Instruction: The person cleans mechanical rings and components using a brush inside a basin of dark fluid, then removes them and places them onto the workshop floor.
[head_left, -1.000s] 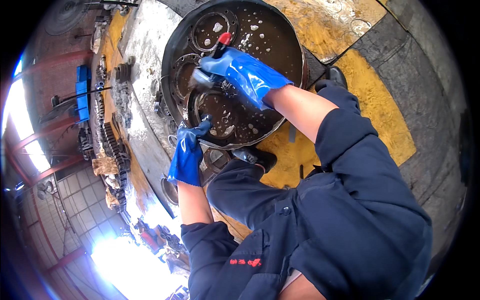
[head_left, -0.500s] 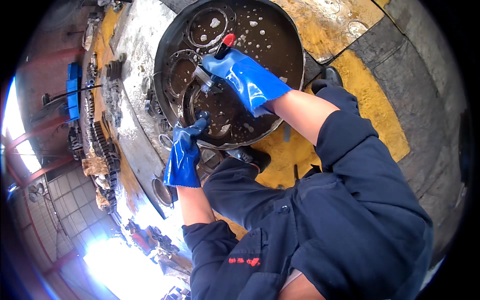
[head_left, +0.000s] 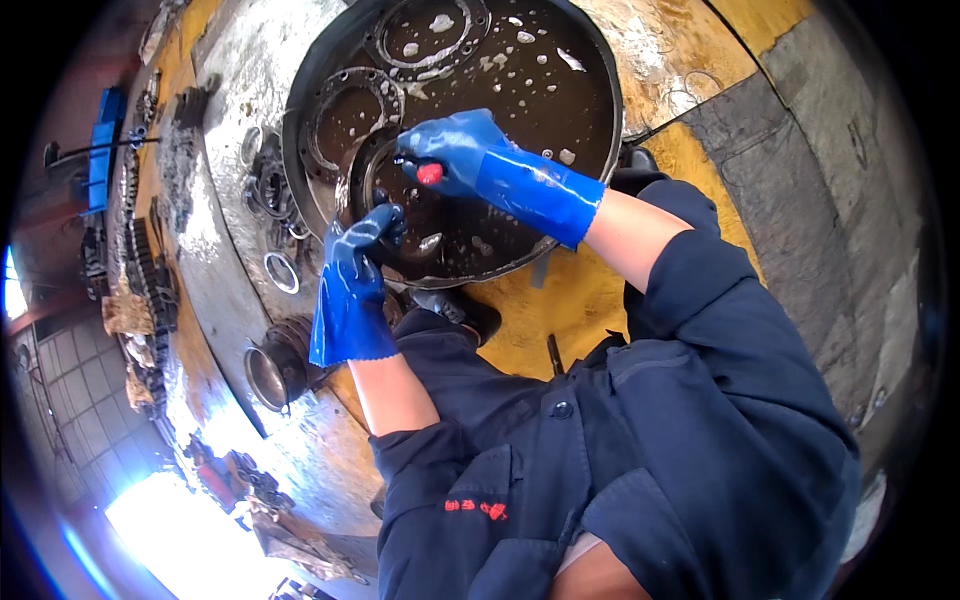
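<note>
A wide round dark basin (head_left: 612, 110) holds murky brown liquid with foam, and several metal rings lie in it. My left hand (head_left: 355, 265), in a blue rubber glove, is closed on the near side of a metal ring (head_left: 364, 168), which is tilted up at the basin's left wall. Above that ring, my gloved right hand (head_left: 455, 150) is wrapped round a brush (head_left: 429, 174); only its red handle end shows now, and its head is hidden by the glove. Two flat rings with bolt holes, a far ring (head_left: 482, 30) and a left ring (head_left: 322, 120), lie partly under the liquid.
Left of the basin, small metal rings (head_left: 281, 271) and a stack of cylindrical parts (head_left: 270, 375) lie on the metal-covered floor. A blue bin (head_left: 103, 150) and a row of dark parts are farther left. Yellow flooring (head_left: 560, 300) and grey mats (head_left: 770, 170) are to the right.
My right hand has turned and moved down toward the ring, so the brush's red end now faces me and its bristles are out of sight. My left hand keeps holding the ring.
</note>
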